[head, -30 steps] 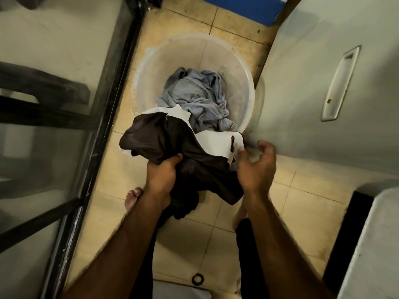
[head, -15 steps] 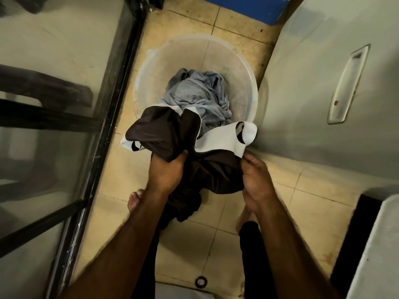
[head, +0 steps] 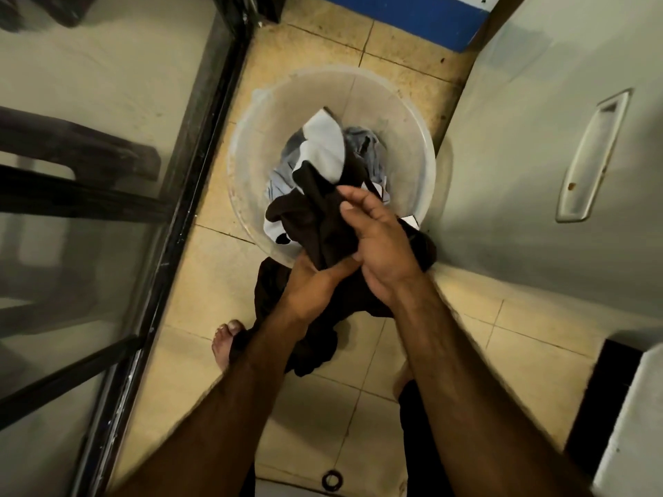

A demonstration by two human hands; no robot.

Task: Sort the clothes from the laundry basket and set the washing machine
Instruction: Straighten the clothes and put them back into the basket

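Note:
A translucent round laundry basket [head: 398, 113] stands on the tiled floor ahead of me. Crumpled grey clothes [head: 366, 141] lie inside it. Above its near rim I hold a dark brown garment with white panels [head: 315, 213], bunched up; its lower part hangs down to the floor by my feet. My left hand [head: 308, 285] grips the garment from below. My right hand [head: 376, 238] holds it from the right, fingers closed over the dark cloth. The two hands are pressed close together.
A glass door with a dark metal frame [head: 186, 195] runs along the left. A pale cabinet side with a recessed handle [head: 592, 156] stands on the right. A floor drain [head: 332, 479] lies near my feet, and a blue edge [head: 412, 16] is at the far end.
My right hand went from hovering open to gripping the garment. Both hands drew together and gathered the spread cloth into a tighter bunch, with a white panel now flipped up over the basket.

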